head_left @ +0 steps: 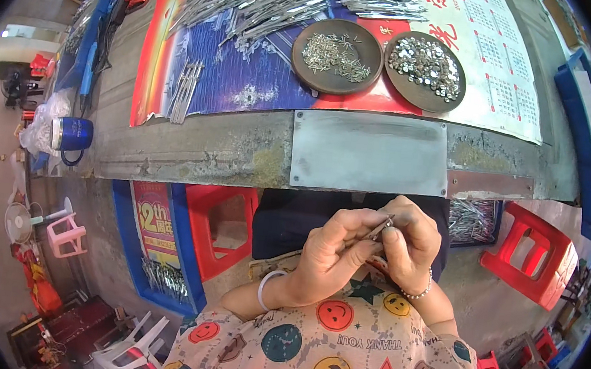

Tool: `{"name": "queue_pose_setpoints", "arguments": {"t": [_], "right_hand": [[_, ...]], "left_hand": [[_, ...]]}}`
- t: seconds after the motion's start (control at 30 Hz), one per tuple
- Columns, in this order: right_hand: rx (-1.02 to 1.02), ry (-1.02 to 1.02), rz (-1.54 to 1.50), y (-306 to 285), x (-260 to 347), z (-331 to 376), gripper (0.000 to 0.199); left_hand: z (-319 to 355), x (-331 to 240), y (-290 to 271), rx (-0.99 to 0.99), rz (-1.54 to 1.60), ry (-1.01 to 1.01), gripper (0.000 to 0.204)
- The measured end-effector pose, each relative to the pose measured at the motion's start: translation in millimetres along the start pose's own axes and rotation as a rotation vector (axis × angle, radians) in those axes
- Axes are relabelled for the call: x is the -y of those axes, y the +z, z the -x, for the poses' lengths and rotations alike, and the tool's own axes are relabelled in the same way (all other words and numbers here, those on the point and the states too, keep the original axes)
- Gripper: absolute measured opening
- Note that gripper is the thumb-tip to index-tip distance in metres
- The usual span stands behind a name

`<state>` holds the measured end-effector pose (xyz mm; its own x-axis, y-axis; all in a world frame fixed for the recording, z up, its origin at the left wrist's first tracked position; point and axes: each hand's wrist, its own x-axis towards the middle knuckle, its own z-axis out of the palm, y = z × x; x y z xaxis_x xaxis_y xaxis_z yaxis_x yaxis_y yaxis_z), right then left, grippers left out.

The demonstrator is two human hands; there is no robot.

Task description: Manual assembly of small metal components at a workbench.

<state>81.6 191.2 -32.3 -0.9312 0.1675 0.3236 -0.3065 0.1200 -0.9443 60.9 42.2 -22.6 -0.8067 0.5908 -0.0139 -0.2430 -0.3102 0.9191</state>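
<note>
Just off the table's front edge, over my lap, both hands meet with fingers pinched together. My left hand grips a small, slim metal piece between thumb and fingertips. At its other end the thumb and fingers of my right hand close on the same piece; fingertips cover much of it. On the table ahead, a round brown dish holds small metal pins. Touching its right side, a second brown dish carries shiny little discs. A large pile of slim metal strips lies beyond.
A grey metal plate is fixed at the table edge. Several strips lie apart at left, near a blue mug. Below are a blue tray, a bin of metal parts and red stools on both sides.
</note>
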Motion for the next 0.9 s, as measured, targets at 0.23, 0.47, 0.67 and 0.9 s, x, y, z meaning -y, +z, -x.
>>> {"name": "queue_pose_setpoints", "arguments": {"t": [0.23,0.47,0.67,0.9], "right_hand": [[-0.100,0.040,0.028,1.5,-8.9,2.7,0.009],[-0.128,-0.220,0.227,19.6,-18.8,1.5,0.015],[-0.083,-0.182,0.518,28.9,-4.6,3.0,0.008],[-0.036,0.026,0.250,22.3,2.6,1.1,0.009]], "left_hand": [[-2.3,-6.3,-11.7,0.117,-0.150,-0.077,0.039],[2.9,7.4,-3.7,-0.087,-0.028,0.089,0.029],[6.3,15.6,-5.7,-0.099,-0.140,0.194,0.027],[5.0,22.3,-3.8,-0.204,-0.142,0.266,0.025]]}}
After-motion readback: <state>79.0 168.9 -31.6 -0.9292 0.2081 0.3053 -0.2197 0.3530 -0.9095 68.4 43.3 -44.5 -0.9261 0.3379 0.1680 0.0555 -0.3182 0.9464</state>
